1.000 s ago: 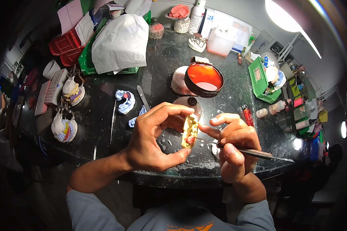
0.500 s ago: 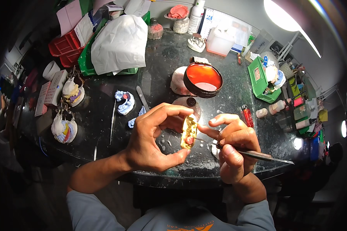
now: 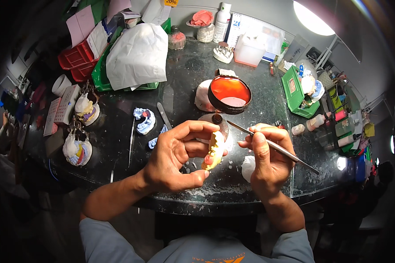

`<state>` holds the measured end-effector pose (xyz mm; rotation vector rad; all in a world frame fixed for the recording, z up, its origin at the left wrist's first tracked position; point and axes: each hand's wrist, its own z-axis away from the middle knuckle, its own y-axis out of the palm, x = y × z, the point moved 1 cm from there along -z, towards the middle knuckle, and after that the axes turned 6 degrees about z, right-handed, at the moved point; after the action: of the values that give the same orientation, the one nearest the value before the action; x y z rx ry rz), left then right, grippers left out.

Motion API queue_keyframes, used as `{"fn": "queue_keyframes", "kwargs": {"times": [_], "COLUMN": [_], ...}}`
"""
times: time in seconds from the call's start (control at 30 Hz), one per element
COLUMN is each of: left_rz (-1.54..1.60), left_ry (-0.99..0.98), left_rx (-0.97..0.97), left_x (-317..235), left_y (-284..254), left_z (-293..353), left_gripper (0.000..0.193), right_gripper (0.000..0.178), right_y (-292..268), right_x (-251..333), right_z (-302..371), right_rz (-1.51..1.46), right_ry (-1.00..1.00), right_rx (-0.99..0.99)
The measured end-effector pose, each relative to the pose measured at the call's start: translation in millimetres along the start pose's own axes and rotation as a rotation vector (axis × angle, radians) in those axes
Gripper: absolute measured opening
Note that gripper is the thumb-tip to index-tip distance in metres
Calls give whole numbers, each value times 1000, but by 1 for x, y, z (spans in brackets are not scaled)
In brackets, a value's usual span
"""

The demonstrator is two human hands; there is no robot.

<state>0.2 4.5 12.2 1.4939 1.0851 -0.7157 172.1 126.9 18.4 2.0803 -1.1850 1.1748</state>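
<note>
The left hand (image 3: 173, 158) pinches a yellow dental cast (image 3: 214, 151) upright between thumb and fingers, above the tabletop's (image 3: 118, 144) near edge. The right hand's (image 3: 267, 158) grip is pressed together on a thin metal tool (image 3: 272, 146). A slip could gouge the cast's pink wax. A second ago the tool touched the cast; now it sits lifted away, tip toward the red-filled bowl (image 3: 229, 94)

The left hand (image 3: 173, 158) covers the rear of the yellow dental cast (image 3: 214, 151). The right hand (image 3: 267, 160) conceals the mid-shaft of the metal instrument (image 3: 245, 131). Items in the green tray (image 3: 294, 90) are too small to identify.
</note>
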Motion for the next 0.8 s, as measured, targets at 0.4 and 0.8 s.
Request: {"fn": "queue_keyframes", "kwargs": {"times": [0.4,0.8], "left_rz": [2,-3], "left_ry": [-7,22], "left_rx": [20,28], "left_x": [-2,0], "left_y": [-1,-3], "left_z": [2,0], "left_gripper": [78,75], "right_gripper": [17,16], "right_y": [-6,-6], "right_x": [13,18], "right_z": [-2,6], "right_rz": [-29,63], "right_ry": [-335,-321], "right_rx": [146,328]}}
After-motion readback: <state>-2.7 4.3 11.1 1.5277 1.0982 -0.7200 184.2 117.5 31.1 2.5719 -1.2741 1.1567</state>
